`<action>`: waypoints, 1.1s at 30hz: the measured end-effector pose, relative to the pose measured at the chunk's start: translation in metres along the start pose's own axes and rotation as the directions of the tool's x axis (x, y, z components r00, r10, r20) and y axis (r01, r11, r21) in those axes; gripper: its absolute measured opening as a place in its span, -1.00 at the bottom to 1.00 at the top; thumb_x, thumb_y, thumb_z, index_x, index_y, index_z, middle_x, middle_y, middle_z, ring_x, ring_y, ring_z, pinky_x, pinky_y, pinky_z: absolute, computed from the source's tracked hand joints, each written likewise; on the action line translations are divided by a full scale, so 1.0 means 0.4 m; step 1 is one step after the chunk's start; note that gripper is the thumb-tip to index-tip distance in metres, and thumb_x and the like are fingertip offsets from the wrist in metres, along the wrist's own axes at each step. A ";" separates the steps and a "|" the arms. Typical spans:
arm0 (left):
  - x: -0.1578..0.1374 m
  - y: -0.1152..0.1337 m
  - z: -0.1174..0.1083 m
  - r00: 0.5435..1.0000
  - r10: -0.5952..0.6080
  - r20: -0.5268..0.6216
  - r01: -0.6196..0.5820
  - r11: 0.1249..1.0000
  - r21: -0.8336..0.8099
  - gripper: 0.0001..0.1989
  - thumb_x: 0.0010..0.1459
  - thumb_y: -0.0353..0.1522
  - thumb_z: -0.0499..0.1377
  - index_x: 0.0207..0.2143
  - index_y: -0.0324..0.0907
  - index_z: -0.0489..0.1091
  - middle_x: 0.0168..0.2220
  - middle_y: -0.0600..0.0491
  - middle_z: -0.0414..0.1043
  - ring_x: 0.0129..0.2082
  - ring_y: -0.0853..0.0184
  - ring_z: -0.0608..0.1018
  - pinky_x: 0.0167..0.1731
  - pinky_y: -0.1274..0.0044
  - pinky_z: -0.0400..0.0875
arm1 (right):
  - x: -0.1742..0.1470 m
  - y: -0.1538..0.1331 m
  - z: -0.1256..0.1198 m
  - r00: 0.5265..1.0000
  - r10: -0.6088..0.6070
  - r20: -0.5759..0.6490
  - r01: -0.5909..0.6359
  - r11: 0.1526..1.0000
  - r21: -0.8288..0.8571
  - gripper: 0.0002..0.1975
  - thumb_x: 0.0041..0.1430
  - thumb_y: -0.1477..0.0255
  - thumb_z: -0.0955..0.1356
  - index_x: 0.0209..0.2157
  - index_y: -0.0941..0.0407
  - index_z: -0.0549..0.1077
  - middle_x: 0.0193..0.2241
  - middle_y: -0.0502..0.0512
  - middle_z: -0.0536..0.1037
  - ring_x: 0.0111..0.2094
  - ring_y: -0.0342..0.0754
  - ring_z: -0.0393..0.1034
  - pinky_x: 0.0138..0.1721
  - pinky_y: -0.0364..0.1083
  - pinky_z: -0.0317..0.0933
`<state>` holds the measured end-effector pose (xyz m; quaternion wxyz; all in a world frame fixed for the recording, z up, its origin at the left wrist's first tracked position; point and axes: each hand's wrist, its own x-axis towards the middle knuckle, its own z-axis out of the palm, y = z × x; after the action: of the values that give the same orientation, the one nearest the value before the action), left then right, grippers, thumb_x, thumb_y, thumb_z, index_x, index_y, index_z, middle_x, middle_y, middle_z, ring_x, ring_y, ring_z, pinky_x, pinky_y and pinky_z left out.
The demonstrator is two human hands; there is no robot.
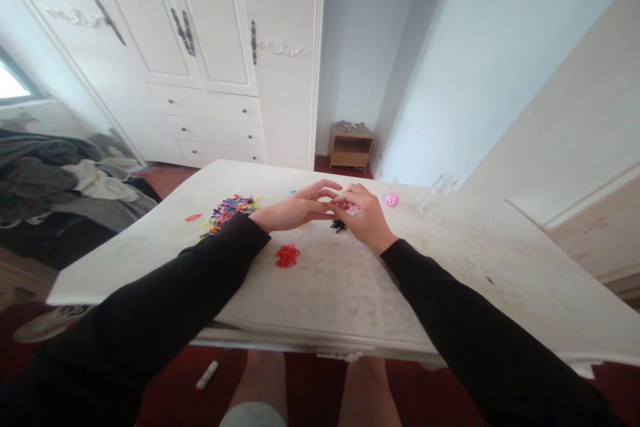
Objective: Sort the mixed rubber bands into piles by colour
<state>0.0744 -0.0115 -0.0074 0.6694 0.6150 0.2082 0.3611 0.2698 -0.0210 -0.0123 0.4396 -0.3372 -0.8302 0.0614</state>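
My left hand [300, 207] and my right hand [367, 217] meet fingertip to fingertip above the far middle of the white table [330, 293]. Both are closed in a pinch, and whatever is between the fingertips is too small to make out. Under my right hand's fingers lies a small pile of black bands [339, 225], partly hidden. A mixed-colour heap of small bands [230, 212] is left of my left hand, touching the view of its sleeve. Closer to me sits a pile of red bands [287, 255]. Pink bands [391, 199] form a bunch beyond my right hand.
A clear jar or bottle [437, 195] lies at the table's far right. One orange-red band [193, 217] is apart at the left. Behind the table stand a white wardrobe [210, 67] and a small wooden cabinet [351, 147]. Dark clothes [45, 180] are heaped at left.
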 end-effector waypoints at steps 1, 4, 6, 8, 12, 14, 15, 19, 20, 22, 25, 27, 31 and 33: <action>0.000 0.003 0.000 1.000 0.020 -0.019 -0.019 0.999 0.039 -0.62 0.06 -0.46 0.32 -0.04 -0.11 0.40 0.02 -0.02 0.46 -0.02 0.26 0.58 0.04 0.37 0.45 | 0.000 0.000 -0.003 1.000 0.010 -0.018 -0.010 1.000 -0.006 -0.86 0.26 0.36 0.40 -0.38 0.06 0.57 -0.41 0.07 0.50 -0.25 0.02 0.38 -0.20 0.00 0.25; -0.001 0.011 -0.002 0.992 0.081 -0.093 -0.054 0.965 0.257 -0.65 0.03 -0.43 0.35 -0.12 -0.18 0.38 -0.20 0.02 0.51 -0.20 0.31 0.61 -0.22 0.50 0.49 | 0.001 0.001 -0.012 0.997 0.038 -0.061 -0.038 0.999 0.007 -0.85 0.27 0.33 0.40 -0.36 0.06 0.58 -0.40 0.07 0.50 -0.26 0.01 0.38 -0.20 0.00 0.25; -0.002 0.013 -0.003 0.987 0.088 -0.137 -0.023 0.910 0.413 -0.67 0.03 -0.37 0.38 -0.17 -0.20 0.37 -0.41 0.09 0.48 -0.40 0.37 0.58 -0.47 0.62 0.37 | 0.002 0.001 -0.016 0.996 0.046 -0.082 -0.044 0.999 0.022 -0.85 0.26 0.33 0.41 -0.35 0.07 0.59 -0.41 0.06 0.49 -0.28 0.00 0.38 -0.22 -0.01 0.24; 0.000 0.012 -0.004 0.980 0.100 -0.172 0.001 0.863 0.504 -0.68 0.02 -0.31 0.40 -0.25 -0.20 0.37 -0.54 0.13 0.42 -0.53 0.42 0.52 -0.62 0.67 0.20 | 0.002 0.001 -0.017 0.995 0.044 -0.089 -0.042 0.999 0.026 -0.84 0.26 0.32 0.41 -0.36 0.08 0.59 -0.43 0.06 0.48 -0.30 -0.01 0.37 -0.24 -0.02 0.24; 0.010 0.008 -0.003 0.963 0.166 -0.212 -0.025 0.839 0.543 -0.72 0.01 -0.27 0.41 -0.38 -0.23 0.40 -0.54 0.10 0.45 -0.57 0.45 0.51 -0.62 0.66 0.23 | 0.001 0.003 -0.017 0.996 0.046 -0.073 -0.044 0.999 0.023 -0.81 0.28 0.29 0.39 -0.36 0.07 0.58 -0.43 0.05 0.48 -0.31 -0.02 0.37 -0.24 -0.02 0.23; 0.014 0.007 -0.005 0.956 0.194 -0.221 -0.045 0.839 0.543 -0.74 0.02 -0.27 0.40 -0.40 -0.24 0.42 -0.54 0.09 0.46 -0.57 0.45 0.51 -0.57 0.64 0.30 | 0.001 0.005 -0.018 0.996 0.051 -0.072 -0.049 0.998 0.028 -0.82 0.28 0.30 0.39 -0.36 0.07 0.57 -0.43 0.05 0.48 -0.31 -0.02 0.37 -0.25 -0.03 0.23; 0.016 0.006 -0.006 0.952 0.206 -0.226 -0.054 0.839 0.541 -0.76 0.04 -0.27 0.39 -0.40 -0.24 0.44 -0.54 0.09 0.46 -0.58 0.45 0.51 -0.55 0.63 0.33 | 0.001 0.006 -0.018 0.996 0.055 -0.074 -0.053 0.998 0.029 -0.83 0.28 0.31 0.39 -0.36 0.07 0.56 -0.42 0.05 0.48 -0.31 -0.02 0.37 -0.26 -0.03 0.23; 0.020 -0.001 -0.016 0.944 0.224 -0.240 -0.061 0.838 0.542 -0.81 0.08 -0.28 0.35 -0.39 -0.24 0.48 -0.57 0.09 0.47 -0.59 0.43 0.51 -0.53 0.60 0.37 | 0.000 0.006 -0.016 0.995 0.074 -0.073 -0.073 0.997 0.015 -0.82 0.30 0.33 0.37 -0.39 0.07 0.52 -0.42 0.05 0.48 -0.31 -0.02 0.36 -0.27 -0.03 0.22; 0.021 -0.002 -0.018 0.942 0.228 -0.246 -0.059 0.834 0.548 -0.81 0.07 -0.29 0.35 -0.39 -0.24 0.49 -0.59 0.09 0.47 -0.60 0.43 0.51 -0.53 0.60 0.37 | 0.000 0.006 -0.015 0.995 0.076 -0.069 -0.076 0.997 0.009 -0.81 0.30 0.33 0.37 -0.40 0.07 0.51 -0.42 0.05 0.48 -0.31 -0.02 0.36 -0.27 -0.03 0.21; 0.021 -0.004 -0.021 0.935 0.241 -0.262 -0.056 0.825 0.563 -0.82 0.06 -0.30 0.35 -0.41 -0.24 0.51 -0.60 0.08 0.47 -0.60 0.42 0.51 -0.54 0.60 0.37 | 0.001 0.005 -0.014 0.995 0.078 -0.068 -0.078 0.997 0.000 -0.81 0.29 0.36 0.37 -0.43 0.07 0.49 -0.43 0.04 0.47 -0.32 -0.02 0.36 -0.27 -0.03 0.21; 0.019 0.001 -0.030 0.917 0.267 -0.297 -0.048 0.812 0.581 -0.84 0.04 -0.32 0.35 -0.46 -0.25 0.51 -0.60 0.06 0.47 -0.61 0.41 0.52 -0.54 0.60 0.37 | 0.008 0.016 -0.028 0.988 0.103 -0.111 -0.103 0.995 0.002 -0.81 0.24 0.44 0.37 -0.48 0.08 0.44 -0.45 0.02 0.45 -0.35 -0.04 0.35 -0.29 -0.04 0.19; 0.019 0.006 -0.039 0.904 0.280 -0.325 -0.038 0.807 0.589 -0.85 0.02 -0.35 0.35 -0.50 -0.26 0.50 -0.60 0.05 0.48 -0.61 0.41 0.52 -0.55 0.60 0.37 | 0.014 0.034 -0.051 0.974 0.144 -0.177 -0.146 0.989 0.004 -0.82 0.21 0.47 0.36 -0.50 0.09 0.42 -0.46 0.01 0.44 -0.37 -0.06 0.35 -0.33 -0.06 0.18; 0.023 0.008 -0.052 0.886 0.292 -0.360 -0.030 0.811 0.585 -0.84 0.00 -0.37 0.35 -0.53 -0.26 0.49 -0.61 0.04 0.47 -0.62 0.39 0.53 -0.55 0.58 0.38 | 0.022 0.070 -0.094 0.905 0.263 -0.335 -0.275 0.961 0.011 -0.88 0.13 0.47 0.37 -0.48 0.09 0.44 -0.45 0.02 0.47 -0.37 -0.06 0.36 -0.35 -0.07 0.17; 0.025 0.005 -0.051 0.892 0.290 -0.347 -0.034 0.808 0.589 -0.84 0.00 -0.35 0.36 -0.52 -0.26 0.49 -0.61 0.04 0.47 -0.62 0.39 0.53 -0.56 0.58 0.38 | 0.021 0.072 -0.097 0.899 0.286 -0.332 -0.294 0.955 0.029 -0.89 0.13 0.45 0.37 -0.48 0.09 0.45 -0.46 0.02 0.48 -0.37 -0.06 0.36 -0.36 -0.07 0.18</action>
<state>0.0658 0.0094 -0.0068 0.3605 0.7090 0.3905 0.4636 0.3109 -0.0012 0.0056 0.5554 -0.4673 -0.6853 0.0594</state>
